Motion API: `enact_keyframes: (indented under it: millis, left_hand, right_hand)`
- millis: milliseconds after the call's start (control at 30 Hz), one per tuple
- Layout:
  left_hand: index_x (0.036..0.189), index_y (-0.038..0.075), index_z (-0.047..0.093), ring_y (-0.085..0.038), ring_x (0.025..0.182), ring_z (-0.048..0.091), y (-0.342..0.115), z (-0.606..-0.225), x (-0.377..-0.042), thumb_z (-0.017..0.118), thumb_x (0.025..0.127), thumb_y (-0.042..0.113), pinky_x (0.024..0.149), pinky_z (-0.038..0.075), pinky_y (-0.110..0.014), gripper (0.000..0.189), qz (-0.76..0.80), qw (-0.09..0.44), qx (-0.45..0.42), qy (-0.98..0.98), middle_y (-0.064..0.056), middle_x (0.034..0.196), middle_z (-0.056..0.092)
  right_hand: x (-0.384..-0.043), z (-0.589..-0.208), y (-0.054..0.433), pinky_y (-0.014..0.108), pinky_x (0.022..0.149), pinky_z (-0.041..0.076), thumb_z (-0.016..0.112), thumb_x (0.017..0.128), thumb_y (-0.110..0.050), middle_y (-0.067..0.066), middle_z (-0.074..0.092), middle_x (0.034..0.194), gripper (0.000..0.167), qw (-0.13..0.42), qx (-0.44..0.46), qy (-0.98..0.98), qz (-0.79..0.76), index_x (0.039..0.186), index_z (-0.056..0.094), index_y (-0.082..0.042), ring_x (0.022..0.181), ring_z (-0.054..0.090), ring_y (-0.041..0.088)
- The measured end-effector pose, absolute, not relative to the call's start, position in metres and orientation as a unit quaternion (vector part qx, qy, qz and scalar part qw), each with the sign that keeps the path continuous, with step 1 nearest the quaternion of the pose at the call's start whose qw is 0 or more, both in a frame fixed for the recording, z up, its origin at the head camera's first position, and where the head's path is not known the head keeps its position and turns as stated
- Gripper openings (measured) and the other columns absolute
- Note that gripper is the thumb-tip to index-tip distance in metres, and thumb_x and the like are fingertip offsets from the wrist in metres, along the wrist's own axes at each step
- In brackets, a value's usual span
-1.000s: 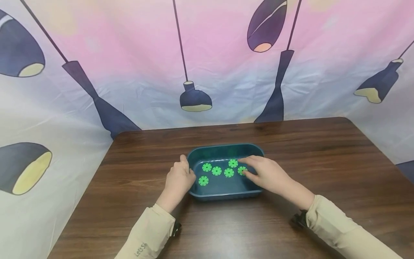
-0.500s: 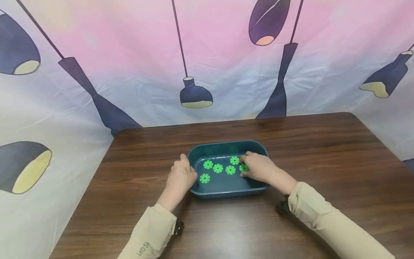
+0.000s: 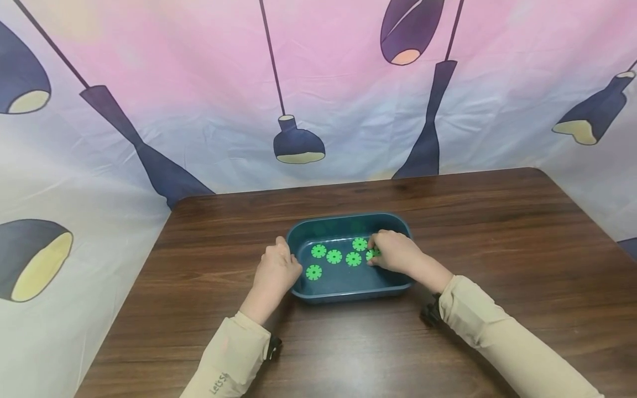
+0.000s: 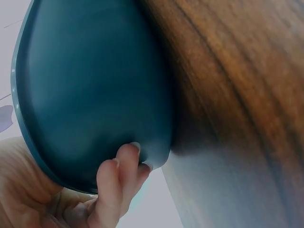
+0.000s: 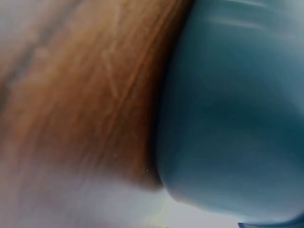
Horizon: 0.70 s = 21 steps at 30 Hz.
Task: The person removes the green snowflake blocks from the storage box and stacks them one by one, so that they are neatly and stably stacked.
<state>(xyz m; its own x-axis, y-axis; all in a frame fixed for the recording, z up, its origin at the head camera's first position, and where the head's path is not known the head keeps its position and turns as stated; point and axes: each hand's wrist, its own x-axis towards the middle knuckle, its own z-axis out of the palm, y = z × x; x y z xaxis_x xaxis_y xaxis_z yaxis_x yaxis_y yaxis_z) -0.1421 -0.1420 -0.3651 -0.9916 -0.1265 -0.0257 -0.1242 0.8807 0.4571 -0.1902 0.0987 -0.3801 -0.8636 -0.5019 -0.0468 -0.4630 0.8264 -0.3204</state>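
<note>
Two beige sleeves (image 3: 231, 354) nearest, at 7 and 5 o'clock of the blue-green tray (image 3: 353, 297), over the wood-grain counter (image 3: 343, 354). Left hand (image 3: 277, 269) at the tray's 9 o'clock end, gripping the end wall, fingers against the outside. Tray looks like stiff, light plastic, probably slides easily; rim is the place to steady it. Inside, clock from tray centre: near-left disc (image 3: 314, 272) at 8, middle disc (image 3: 353, 258) about dead centre, inner-left disc (image 3: 334, 256) at 9, pinched disc (image 3: 370, 255) at 3, partly covered. Right hand (image 3: 398, 254) there, thumb and fingers curled round it; lifted or not, can't tell, and the right wrist view shows no fingers. Further back, outer-left disc (image 3: 318, 251) just past 9, far disc (image 3: 359, 244) at 1. Green discs, notched, holed: likely featherlight, stiffish, thin, not fragile; flat on a smooth floor they may skid, so pinch opposite edges, notches giving purchase. Farthest, at 12, lamp-print backdrop (image 3: 348, 121).
</note>
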Motion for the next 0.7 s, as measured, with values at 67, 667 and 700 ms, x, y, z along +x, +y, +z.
enact_keyframes:
  millis: [67,667,700]
  left_hand:
    - [0.102,-0.009,0.047,-0.019,0.046,0.055,-0.142,-0.3656,-0.1421,0.054,0.084,0.005,0.039,0.041,-0.025,0.024,-0.232,0.004,0.065,-0.971,-0.013,0.058,0.053]
    - [0.111,-0.006,0.04,-0.021,0.051,0.058,-0.1339,-0.3671,-0.1458,0.062,0.076,0.005,0.044,0.047,-0.031,0.042,-0.229,-0.024,0.104,-0.968,-0.017,0.066,0.059]
    - [0.11,-0.005,0.039,-0.021,0.051,0.058,-0.1345,-0.3671,-0.1456,0.063,0.076,0.005,0.043,0.046,-0.03,0.042,-0.228,-0.028,0.105,-0.967,-0.017,0.065,0.059]
  right_hand:
    - [-0.1895,-0.3803,0.0988,0.035,0.07,0.047,0.075,0.078,-0.024,0.007,0.062,0.096,0.034,0.069,-0.253,0.951,-0.165,0.103,0.067,-0.003,0.081,0.055,0.018]
    - [-0.1865,-0.3826,0.1016,0.034,0.071,0.035,0.074,0.074,-0.019,0.002,0.061,0.098,0.028,-0.049,-0.342,0.925,-0.156,0.1,0.067,-0.012,0.08,0.052,0.016]
    - [-0.1862,-0.3824,0.1013,0.033,0.071,0.035,0.074,0.074,-0.019,0.001,0.061,0.099,0.028,-0.05,-0.345,0.923,-0.159,0.1,0.067,-0.012,0.079,0.052,0.015]
